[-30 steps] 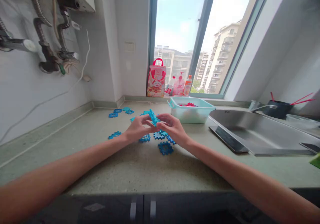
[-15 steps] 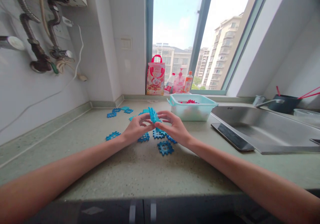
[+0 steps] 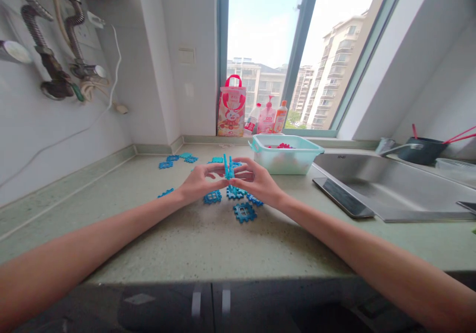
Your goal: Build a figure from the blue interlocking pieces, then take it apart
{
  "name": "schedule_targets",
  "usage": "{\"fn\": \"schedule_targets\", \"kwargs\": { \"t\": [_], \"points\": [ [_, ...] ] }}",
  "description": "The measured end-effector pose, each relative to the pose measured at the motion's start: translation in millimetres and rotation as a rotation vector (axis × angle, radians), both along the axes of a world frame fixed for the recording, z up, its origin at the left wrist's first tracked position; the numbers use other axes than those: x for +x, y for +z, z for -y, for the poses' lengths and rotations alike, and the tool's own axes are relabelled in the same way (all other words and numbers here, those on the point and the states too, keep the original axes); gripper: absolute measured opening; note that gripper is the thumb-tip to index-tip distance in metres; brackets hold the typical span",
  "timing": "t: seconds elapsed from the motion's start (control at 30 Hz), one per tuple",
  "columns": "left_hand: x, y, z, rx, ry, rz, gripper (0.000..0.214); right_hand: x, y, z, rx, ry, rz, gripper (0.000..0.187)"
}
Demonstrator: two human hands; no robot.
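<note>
Both of my hands meet over the green countertop (image 3: 208, 249) and pinch blue interlocking plastic pieces (image 3: 228, 167) held upright, edge-on to me. My left hand (image 3: 199, 182) grips them from the left with closed fingers. My right hand (image 3: 258, 182) grips from the right, fingers curled round them. Under and around my hands lie several loose blue square pieces (image 3: 244, 211), flat on the counter. More blue pieces (image 3: 174, 160) are scattered farther back on the left.
A pale turquoise tub (image 3: 284, 157) with red pieces stands behind my right hand. A steel sink (image 3: 390, 187) with a tap fills the right side. A red bag (image 3: 231, 107) and bottles (image 3: 267, 117) stand on the window sill. Pipes (image 3: 52, 50) hang on the left wall.
The blue pieces in my hands have turned from tilted to upright and edge-on, and my hands have risen slightly. The camera tipped down a little.
</note>
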State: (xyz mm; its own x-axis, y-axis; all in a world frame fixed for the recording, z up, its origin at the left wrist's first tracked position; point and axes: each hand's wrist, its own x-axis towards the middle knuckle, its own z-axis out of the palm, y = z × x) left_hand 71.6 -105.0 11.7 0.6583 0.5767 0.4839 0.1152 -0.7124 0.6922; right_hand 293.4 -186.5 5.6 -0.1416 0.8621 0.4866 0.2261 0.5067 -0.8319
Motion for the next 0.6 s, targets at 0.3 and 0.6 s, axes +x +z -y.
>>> {"fn": "schedule_targets", "kwargs": {
  "t": [0.3,0.6],
  "points": [
    [-20,59.3,13,0.324,-0.031,-0.233,0.039,-8,11.5,4,0.104,0.023,0.027,0.065],
    [-130,80.1,95,0.444,0.160,-0.620,0.044,-32,11.5,35,0.388,0.294,0.684,0.036]
  ]
}}
